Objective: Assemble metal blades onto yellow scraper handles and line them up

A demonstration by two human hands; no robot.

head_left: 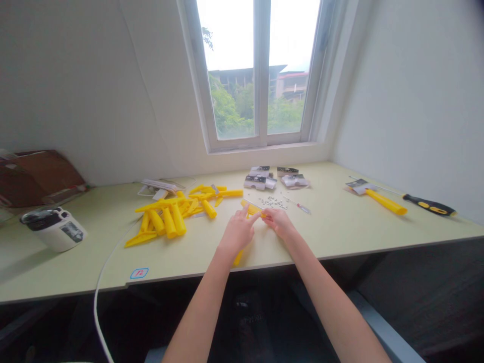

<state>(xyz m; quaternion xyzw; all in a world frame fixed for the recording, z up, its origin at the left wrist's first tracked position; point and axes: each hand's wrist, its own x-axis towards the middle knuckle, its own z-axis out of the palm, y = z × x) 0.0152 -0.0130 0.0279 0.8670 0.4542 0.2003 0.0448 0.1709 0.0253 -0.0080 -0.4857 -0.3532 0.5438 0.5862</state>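
Observation:
Near the front middle of the table, both hands are on a yellow plastic scraper-like tool (250, 207) with a thin pale strip along its far edge. My left hand (238, 233) is closed over its left side. A yellow handle end (238, 259) shows below that palm; whether it joins the head is hidden. My right hand (280, 222) pinches the right end of the head with fingertips together. Just beyond my fingers lie scattered small metal pieces (273, 201), too tiny to name surely. A small screwdriver (302, 207) with a clear handle rests beside them.
Left of my hands is a pile of yellow handles and heads (177, 219). Printed cards (260, 180) lie near the window. At right are a yellow-handled tool (387, 201) and a black-yellow screwdriver (429, 204). A mug (62, 234) and white cable (97, 297) are at left.

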